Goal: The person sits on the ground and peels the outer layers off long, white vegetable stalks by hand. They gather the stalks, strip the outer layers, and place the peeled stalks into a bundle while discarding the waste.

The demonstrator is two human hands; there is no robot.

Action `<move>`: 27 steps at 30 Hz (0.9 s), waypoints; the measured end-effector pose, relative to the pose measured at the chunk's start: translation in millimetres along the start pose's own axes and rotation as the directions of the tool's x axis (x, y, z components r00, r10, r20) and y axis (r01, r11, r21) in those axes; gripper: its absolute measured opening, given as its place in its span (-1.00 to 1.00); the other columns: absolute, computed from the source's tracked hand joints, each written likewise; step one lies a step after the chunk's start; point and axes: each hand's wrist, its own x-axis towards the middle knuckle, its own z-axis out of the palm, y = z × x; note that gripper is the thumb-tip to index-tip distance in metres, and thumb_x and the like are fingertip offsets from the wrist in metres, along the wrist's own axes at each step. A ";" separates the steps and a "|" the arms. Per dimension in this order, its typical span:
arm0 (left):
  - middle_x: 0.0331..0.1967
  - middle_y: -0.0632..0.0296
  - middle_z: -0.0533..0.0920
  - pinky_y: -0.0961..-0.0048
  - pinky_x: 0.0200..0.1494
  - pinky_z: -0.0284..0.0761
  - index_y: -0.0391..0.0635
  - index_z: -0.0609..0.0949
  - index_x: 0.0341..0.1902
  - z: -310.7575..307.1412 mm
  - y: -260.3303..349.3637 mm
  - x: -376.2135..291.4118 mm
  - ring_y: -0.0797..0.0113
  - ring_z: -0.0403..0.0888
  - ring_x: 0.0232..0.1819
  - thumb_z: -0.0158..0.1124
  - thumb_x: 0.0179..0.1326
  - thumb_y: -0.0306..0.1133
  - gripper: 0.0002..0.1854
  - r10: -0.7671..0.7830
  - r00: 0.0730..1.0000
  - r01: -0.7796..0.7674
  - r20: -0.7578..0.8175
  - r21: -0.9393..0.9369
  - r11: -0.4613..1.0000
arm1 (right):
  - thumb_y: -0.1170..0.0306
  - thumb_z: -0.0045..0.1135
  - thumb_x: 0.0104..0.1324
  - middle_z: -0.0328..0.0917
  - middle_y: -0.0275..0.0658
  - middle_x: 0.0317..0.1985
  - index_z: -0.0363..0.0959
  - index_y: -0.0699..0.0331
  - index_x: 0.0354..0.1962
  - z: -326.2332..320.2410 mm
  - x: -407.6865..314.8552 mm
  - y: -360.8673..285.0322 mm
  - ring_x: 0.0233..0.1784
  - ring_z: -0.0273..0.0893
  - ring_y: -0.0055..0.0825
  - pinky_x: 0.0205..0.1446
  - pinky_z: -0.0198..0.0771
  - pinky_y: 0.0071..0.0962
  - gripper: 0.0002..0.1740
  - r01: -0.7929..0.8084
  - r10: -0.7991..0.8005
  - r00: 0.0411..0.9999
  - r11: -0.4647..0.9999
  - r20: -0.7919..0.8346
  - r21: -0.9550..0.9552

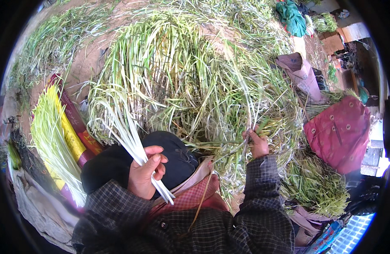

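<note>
In my left hand (147, 176) is a small bundle of pale leafy stalks (128, 136), white at the lower ends and light green at the tips. The fingers wrap around it above my dark-trousered knee. My right hand (259, 144) pinches a thin, ragged clump of stalks (248, 117), some of them dull and withered. It hangs over the litter of loose leaves to the right of my knees. A large heap of long green leafy stalks (169, 63) spreads out before me, mixed with dry strands.
At the left, a neat pile of cleaned stalks (55, 136) lies on a yellow and maroon printed sack (71, 136). A red patterned cloth (339, 133) lies at the right above another green bunch (318, 187). Farther off are a pinkish sack (299, 76) and a green cloth bundle (291, 19).
</note>
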 end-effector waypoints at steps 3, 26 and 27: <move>-0.51 0.27 0.46 0.74 -0.63 0.18 -0.09 0.43 -0.22 -2.8 -1.2 -2.7 0.59 0.32 -0.64 0.09 0.07 -0.38 -0.82 0.015 0.999 -0.015 -0.040 0.020 1.000 | 0.50 -0.06 0.13 0.45 -0.28 -0.45 0.34 0.28 -0.29 -23.4 -6.9 28.0 -0.41 0.42 -0.51 -0.31 0.35 -0.54 -0.85 -0.100 0.118 0.959 0.992 -0.259 0.080; -0.48 0.22 0.50 0.71 -0.60 0.22 -0.19 0.41 -0.13 -5.6 -3.6 2.9 0.57 0.39 -0.59 0.09 0.07 -0.40 -0.73 0.013 0.999 -0.007 -0.039 0.152 0.988 | 0.33 0.22 -0.11 0.20 -0.02 0.01 0.18 0.27 -0.02 -138.5 -3.8 -14.0 0.08 0.12 -0.08 0.15 0.07 -0.26 -0.34 -0.035 -0.293 0.956 -0.025 -0.026 -0.999; -0.48 0.22 0.50 0.71 -0.60 0.22 -0.20 0.41 -0.13 -3.6 -4.5 4.9 0.56 0.39 -0.59 0.09 0.07 -0.40 -0.73 0.011 0.999 -0.006 -0.030 0.152 0.988 | 0.42 0.22 -0.14 0.29 -0.07 -0.09 0.21 0.24 -0.04 -109.5 17.7 -8.9 0.01 0.20 -0.16 0.07 0.14 -0.31 -0.37 0.062 -0.451 0.892 0.028 0.042 -0.998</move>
